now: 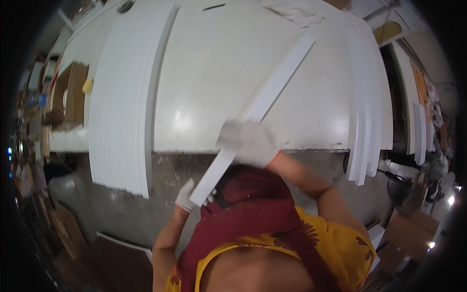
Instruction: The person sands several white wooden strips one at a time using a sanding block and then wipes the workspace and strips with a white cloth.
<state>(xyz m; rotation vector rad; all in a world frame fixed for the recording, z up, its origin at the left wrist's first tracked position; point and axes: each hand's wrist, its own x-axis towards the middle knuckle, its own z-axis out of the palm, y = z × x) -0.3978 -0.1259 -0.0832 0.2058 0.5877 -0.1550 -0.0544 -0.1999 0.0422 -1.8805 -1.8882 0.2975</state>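
A long white strip (282, 80) slants across the table, its far end on the tabletop and its near end out past the front edge. My left hand (187, 195), in a white glove, closes around that near end with fingers under it. My right hand (257, 145), gloved too, is smeared by motion over the strip near the table edge. A grey block-like thing (230, 134) is in its grip and lies across the strip; blur hides its exact kind.
On the left of the white table (204, 73), a row of white strips (121, 97) overhangs the front edge; a smaller stack of strips (362, 107) overhangs at right. A cardboard box (77, 95) stands far left. A pale cloth (294, 12) lies at the back.
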